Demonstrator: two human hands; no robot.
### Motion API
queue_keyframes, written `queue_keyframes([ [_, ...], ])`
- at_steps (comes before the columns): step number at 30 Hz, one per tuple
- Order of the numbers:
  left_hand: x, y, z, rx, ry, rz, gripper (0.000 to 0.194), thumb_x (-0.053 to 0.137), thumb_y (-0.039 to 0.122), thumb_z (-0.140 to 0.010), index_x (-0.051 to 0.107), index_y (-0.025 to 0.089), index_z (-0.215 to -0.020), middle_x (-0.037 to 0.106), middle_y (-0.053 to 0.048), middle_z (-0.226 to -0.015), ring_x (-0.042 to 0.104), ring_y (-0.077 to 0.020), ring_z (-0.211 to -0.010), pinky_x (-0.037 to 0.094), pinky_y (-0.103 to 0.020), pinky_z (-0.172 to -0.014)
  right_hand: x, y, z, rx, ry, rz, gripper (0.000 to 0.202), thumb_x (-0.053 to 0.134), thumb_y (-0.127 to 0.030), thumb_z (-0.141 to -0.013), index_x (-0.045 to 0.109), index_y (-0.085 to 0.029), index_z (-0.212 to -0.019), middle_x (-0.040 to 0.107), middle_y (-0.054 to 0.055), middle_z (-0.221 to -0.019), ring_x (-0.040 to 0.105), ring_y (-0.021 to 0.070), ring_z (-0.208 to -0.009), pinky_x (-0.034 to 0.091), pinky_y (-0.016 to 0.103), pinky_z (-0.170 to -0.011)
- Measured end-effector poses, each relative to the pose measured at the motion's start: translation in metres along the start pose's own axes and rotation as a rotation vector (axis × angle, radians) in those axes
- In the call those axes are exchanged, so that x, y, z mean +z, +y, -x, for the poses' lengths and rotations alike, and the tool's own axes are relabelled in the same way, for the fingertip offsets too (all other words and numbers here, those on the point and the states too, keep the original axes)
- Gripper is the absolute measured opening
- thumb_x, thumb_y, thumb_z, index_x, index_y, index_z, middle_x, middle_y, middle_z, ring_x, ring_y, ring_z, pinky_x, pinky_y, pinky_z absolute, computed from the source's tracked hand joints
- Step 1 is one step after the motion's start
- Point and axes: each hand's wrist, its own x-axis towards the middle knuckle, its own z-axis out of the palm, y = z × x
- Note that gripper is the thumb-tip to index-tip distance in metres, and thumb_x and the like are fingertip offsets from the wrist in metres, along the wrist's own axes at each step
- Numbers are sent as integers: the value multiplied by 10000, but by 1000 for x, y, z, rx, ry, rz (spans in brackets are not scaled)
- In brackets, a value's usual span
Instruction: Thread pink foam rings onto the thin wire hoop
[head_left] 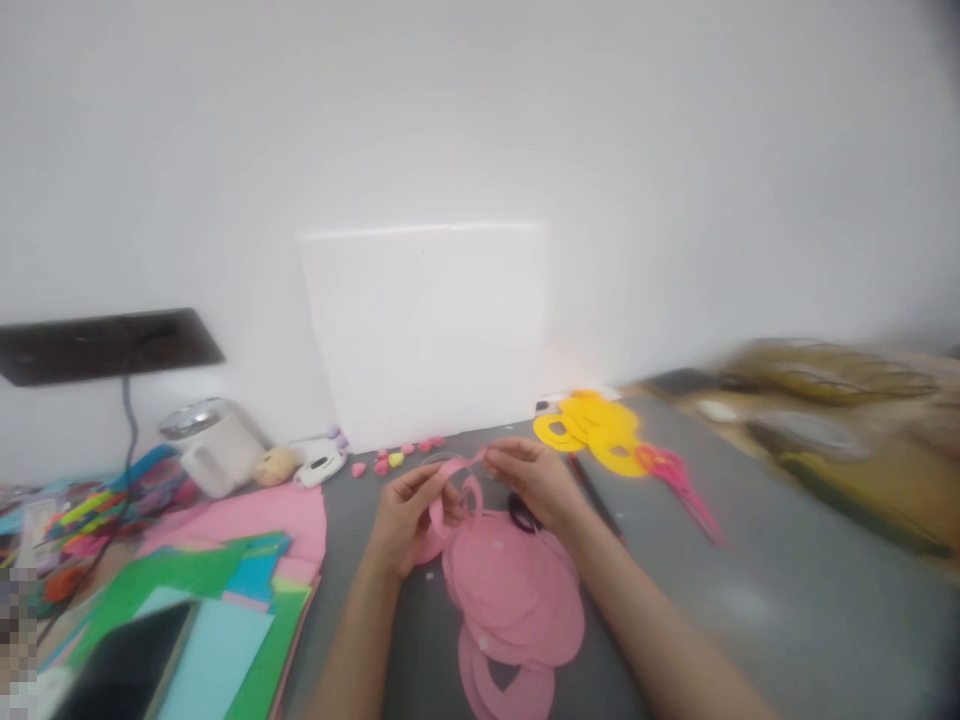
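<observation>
A curled pink paper strip [442, 492] is stretched between my two hands. My left hand [412, 515] is closed on its left part, and the fingertips of my right hand [529, 478] pinch its upper right end. Below my hands, pink paper circles [499, 590] lie overlapping on the grey table [420, 650], with pink ring-shaped pieces [525, 695] at their near edge. A dark round object [523, 514] sits beneath my right hand, partly hidden. Just past my right hand are yellow paper pieces [600, 425].
Pink scissors [682, 488] and a dark pencil-like stick [594, 492] lie right. Coloured sheets [281, 620], a phone [131, 665] and a white mug [214, 450] are left. A white board [431, 330] leans on the wall behind small pink beads [382, 463].
</observation>
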Motion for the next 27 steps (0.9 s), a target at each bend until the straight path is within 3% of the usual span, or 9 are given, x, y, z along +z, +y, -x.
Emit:
queue_keyframes([
  [11, -3, -3, 0, 24, -60, 6, 208, 674, 277, -715, 712, 140, -867, 621, -27, -583, 539, -121, -488, 442, -260, -515, 2, 0, 1, -14, 20, 5, 253, 829, -297, -478, 649, -173, -605, 635, -14, -589, 580, 105, -575, 485, 243, -617],
  [19, -2, -1, -1, 23, -6, 12, 201, 695, 268, -691, 717, 152, -854, 625, -26, -571, 536, -124, -486, 427, -246, -482, 1, -1, 0, 14, -52, -38, 244, 808, -270, -527, 702, -166, -720, 710, 39, -815, 635, 122, -695, 503, 260, -745],
  [27, -2, -3, -1, 21, -36, 16, 215, 692, 268, -696, 710, 140, -868, 626, -22, -574, 546, -121, -494, 451, -253, -511, -2, 1, -1, 11, -39, -17, 224, 813, -259, -522, 689, -171, -687, 690, 5, -678, 613, 96, -615, 494, 236, -680],
])
